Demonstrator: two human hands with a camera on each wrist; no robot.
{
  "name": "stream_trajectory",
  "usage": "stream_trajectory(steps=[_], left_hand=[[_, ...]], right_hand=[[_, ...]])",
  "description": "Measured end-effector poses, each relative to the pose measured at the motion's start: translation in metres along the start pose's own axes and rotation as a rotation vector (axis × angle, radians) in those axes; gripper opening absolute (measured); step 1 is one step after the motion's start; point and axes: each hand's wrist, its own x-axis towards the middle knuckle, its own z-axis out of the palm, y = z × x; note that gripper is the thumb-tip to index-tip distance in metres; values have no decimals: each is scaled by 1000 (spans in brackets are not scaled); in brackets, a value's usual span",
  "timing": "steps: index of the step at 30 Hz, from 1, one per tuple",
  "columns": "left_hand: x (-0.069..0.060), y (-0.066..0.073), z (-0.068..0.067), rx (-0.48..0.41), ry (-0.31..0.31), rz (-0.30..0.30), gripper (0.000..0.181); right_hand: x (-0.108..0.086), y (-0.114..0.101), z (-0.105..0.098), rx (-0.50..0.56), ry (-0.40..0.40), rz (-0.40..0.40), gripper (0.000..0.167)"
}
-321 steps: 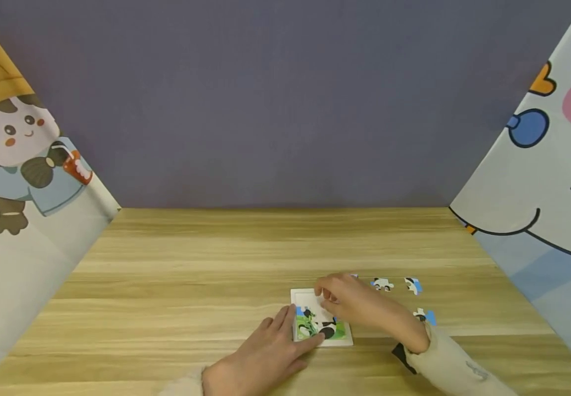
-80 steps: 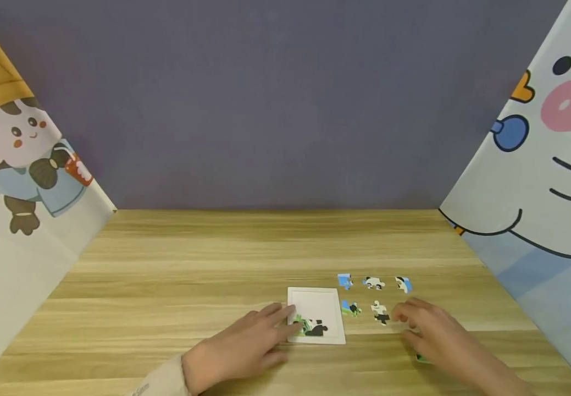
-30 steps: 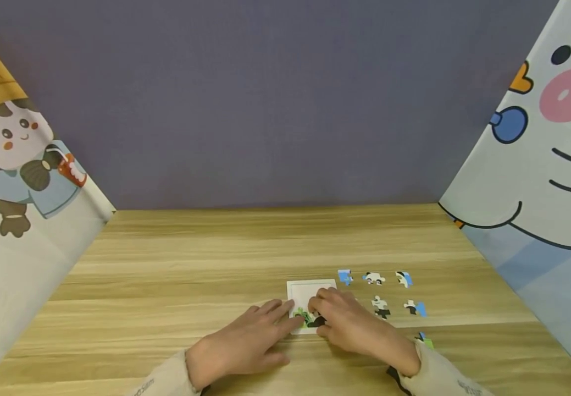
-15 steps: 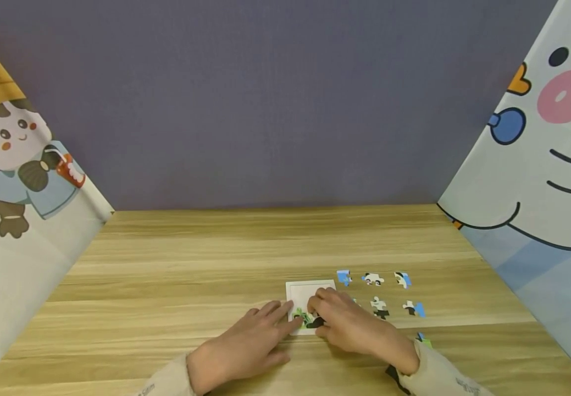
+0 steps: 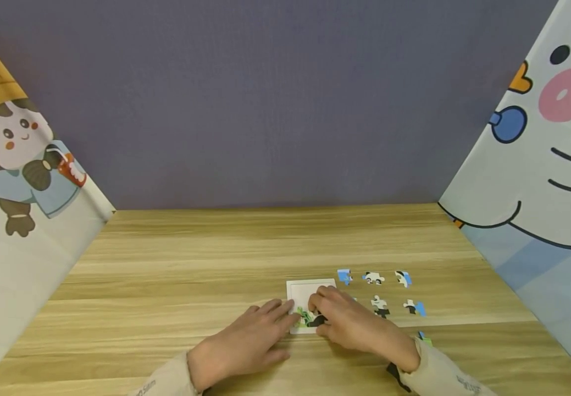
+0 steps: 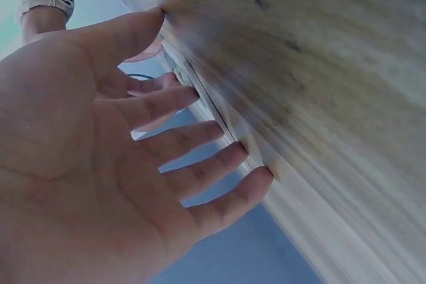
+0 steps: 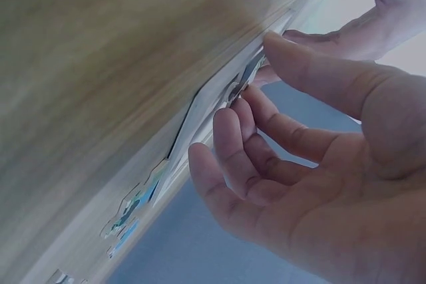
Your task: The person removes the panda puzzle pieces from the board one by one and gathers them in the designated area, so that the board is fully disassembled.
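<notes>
A small white puzzle tray [image 5: 310, 282] lies on the wooden table. Green panda-scene pieces [image 5: 304, 317] sit in its lower left. My left hand [image 5: 248, 342] rests with spread, nearly straight fingers at the tray's left side; some fingertips lie on its edge. Over the tray's lower right, my right hand [image 5: 351, 320] pinches a black-and-white puzzle piece [image 5: 317, 321] between thumb and curled fingers. In the right wrist view that piece [image 7: 249, 72] looks tilted up from the tray. The right hand hides the tray's right part.
Loose puzzle pieces lie right of the tray: a blue one [image 5: 344, 276], a panda-face one [image 5: 373, 278], a white-and-blue one [image 5: 404, 278], a white-and-black one [image 5: 380, 306] and others. A purple-grey wall [image 5: 275, 110] stands behind the table.
Since the oldest frame, pieces have left the tray and more lie loose on the table. My right hand has moved from the loose pieces back onto the tray; the last second is nearly still.
</notes>
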Motion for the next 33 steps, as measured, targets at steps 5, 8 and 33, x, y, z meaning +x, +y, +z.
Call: stream_trajectory(steps=[5, 8, 33], left_hand=[[-1, 0, 0, 9, -8, -2, 63], [-3, 1, 0, 4, -12, -8, 63], [-4, 5, -4, -9, -32, -20, 65]], right_hand=[[0, -2, -1, 4, 0, -5, 32], [-1, -2, -1, 19, -9, -10, 33], [-46, 38, -31, 316, 25, 36, 25]])
